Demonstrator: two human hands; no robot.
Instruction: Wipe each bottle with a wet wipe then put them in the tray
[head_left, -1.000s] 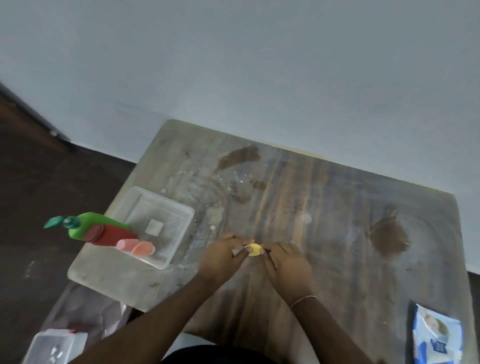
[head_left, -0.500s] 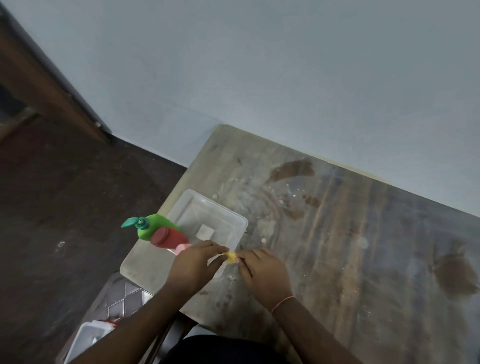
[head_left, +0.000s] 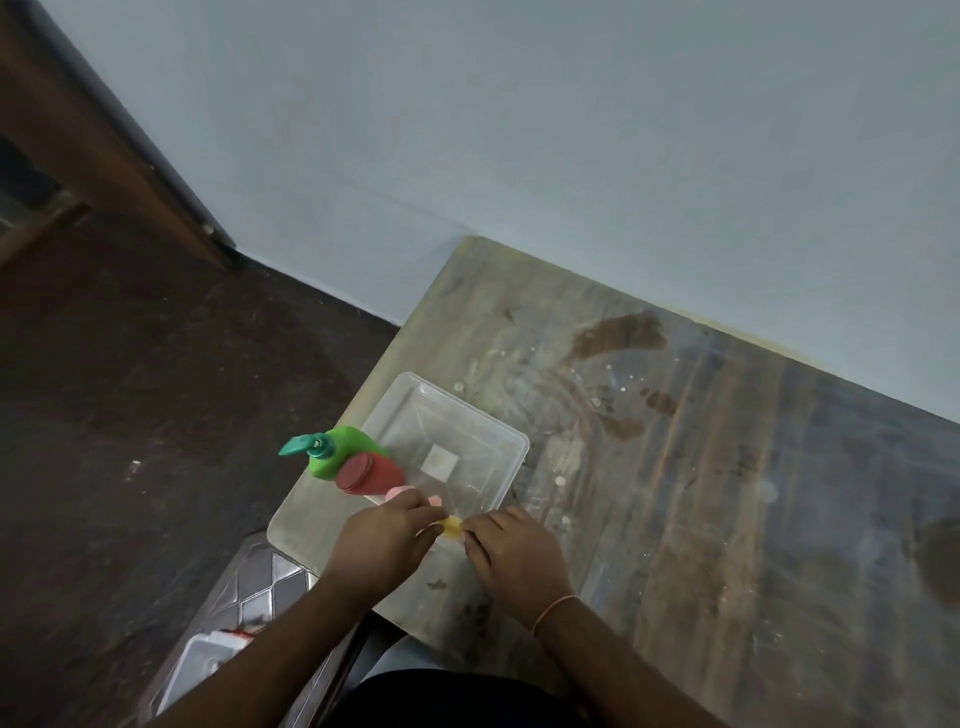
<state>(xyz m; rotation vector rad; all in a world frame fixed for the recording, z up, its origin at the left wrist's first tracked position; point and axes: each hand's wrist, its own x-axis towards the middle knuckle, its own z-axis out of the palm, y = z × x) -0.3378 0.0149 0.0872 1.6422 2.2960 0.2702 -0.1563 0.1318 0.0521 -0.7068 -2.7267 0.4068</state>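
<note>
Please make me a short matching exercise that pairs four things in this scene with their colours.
Things:
1. pump bottle
2. wide-capped bottle
3. small item held between the left hand and right hand
4. tray

Colours:
A. clear
B. yellow
C. green
D. red

Pairs: 1-C, 2-D, 3-B, 4-A

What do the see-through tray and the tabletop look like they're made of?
The tray looks like clear, slightly frosted plastic: the table shows through its thin walls and rounded rim. The tabletop looks like wood or a wood-grain laminate with a worn, stained, dull finish; long grain streaks run along it. Which of the two, I cannot tell.
</note>
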